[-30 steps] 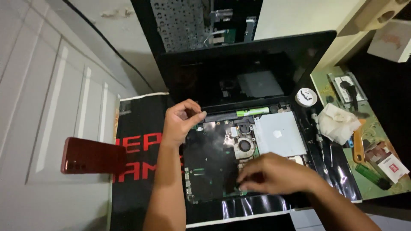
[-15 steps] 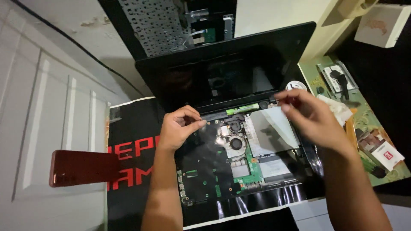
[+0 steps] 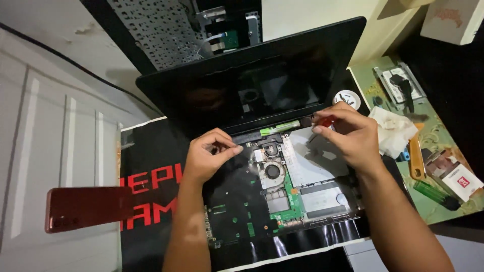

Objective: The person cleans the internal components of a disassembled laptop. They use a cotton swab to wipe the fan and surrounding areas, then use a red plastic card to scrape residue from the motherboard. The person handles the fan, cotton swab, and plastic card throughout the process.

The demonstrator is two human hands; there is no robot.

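Green-and-black mainboard (image 3: 237, 201) lies exposed in opened laptop base (image 3: 282, 201), centre of head view, w/ fan (image 3: 273, 171) and silver shield plate (image 3: 312, 161) to its right. Left hand (image 3: 209, 156): fingers pinched narrow at board's top edge by hinge; what they grip, cannot tell. Right hand (image 3: 350, 133): closed on red-handled screwdriver (image 3: 325, 121), tip toward upper-right hinge area. Board likely stiff, light, fragile: grip by edges only, avoid components. Black screen (image 3: 252, 85) stands open behind.
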